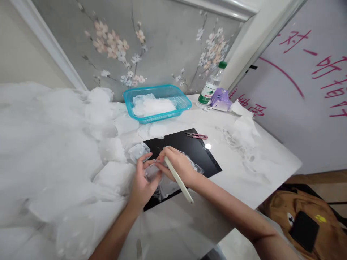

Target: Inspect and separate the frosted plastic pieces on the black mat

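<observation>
My left hand pinches a small translucent plastic piece over the black mat. Fingers of my right hand wrap round a slim cream-handled tool. The tool's thin dark tip points away from me, and its rear end slants back toward me. Both hands meet at the piece, so where they touch it is partly hidden. Beyond my left fingers sits another clear, rounded-square plastic piece at the mat's left edge. More clear pieces lie beside and beneath my right hand.
Pink thread snips lie at the mat's far edge. Behind are a blue basket of translucent pieces, a water bottle and a purple packet. A big heap of whitish pieces covers the left; scraps lie right. A brown backpack sits below.
</observation>
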A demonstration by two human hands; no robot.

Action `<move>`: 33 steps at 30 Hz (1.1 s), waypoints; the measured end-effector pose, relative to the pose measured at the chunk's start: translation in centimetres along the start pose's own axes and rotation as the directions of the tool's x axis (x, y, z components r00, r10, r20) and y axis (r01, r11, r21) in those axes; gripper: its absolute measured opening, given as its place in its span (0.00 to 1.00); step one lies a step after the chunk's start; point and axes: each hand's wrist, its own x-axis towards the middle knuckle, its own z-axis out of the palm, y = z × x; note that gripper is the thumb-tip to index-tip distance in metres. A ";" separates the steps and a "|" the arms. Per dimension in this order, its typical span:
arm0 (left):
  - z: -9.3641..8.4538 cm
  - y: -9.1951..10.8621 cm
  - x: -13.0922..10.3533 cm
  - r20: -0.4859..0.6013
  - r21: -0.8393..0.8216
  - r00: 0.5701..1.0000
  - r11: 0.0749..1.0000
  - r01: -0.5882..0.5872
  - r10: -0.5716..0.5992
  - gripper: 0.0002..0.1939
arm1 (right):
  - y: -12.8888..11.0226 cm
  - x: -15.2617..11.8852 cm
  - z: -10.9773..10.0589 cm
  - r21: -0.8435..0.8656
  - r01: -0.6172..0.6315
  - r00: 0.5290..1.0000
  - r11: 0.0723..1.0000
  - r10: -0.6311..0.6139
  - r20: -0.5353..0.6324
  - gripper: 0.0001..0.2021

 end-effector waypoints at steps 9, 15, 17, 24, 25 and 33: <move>0.2 0.0 0.2 -0.052 0.034 0.998 0.998 0.048 -0.046 0.21 | -0.3 -0.4 1.4 0.641 -0.139 0.939 0.755 0.305 -0.156 0.12; 0.3 0.1 0.2 -0.046 0.055 0.999 0.998 0.020 -0.018 0.18 | -0.7 -0.6 2.1 0.712 -0.123 0.912 0.691 0.361 -0.194 0.12; 0.2 0.1 0.1 -0.056 0.066 0.998 0.998 0.021 -0.017 0.17 | -0.6 -0.5 2.0 0.705 -0.116 0.911 0.700 0.358 -0.206 0.12; -0.1 0.0 -0.2 0.015 0.203 0.996 0.975 -0.088 0.087 0.14 | 0.1 -0.1 -0.5 0.581 -0.141 0.989 0.802 0.134 0.055 0.13; -0.1 0.0 -0.2 0.021 0.219 0.995 0.970 -0.101 0.099 0.14 | 0.2 0.0 -0.7 0.567 -0.146 0.989 0.811 0.127 0.073 0.13; 0.1 0.3 -0.2 0.054 0.344 0.971 0.909 -0.237 0.233 0.11 | 0.4 0.2 -0.1 0.560 -0.150 0.897 0.815 0.350 -0.270 0.12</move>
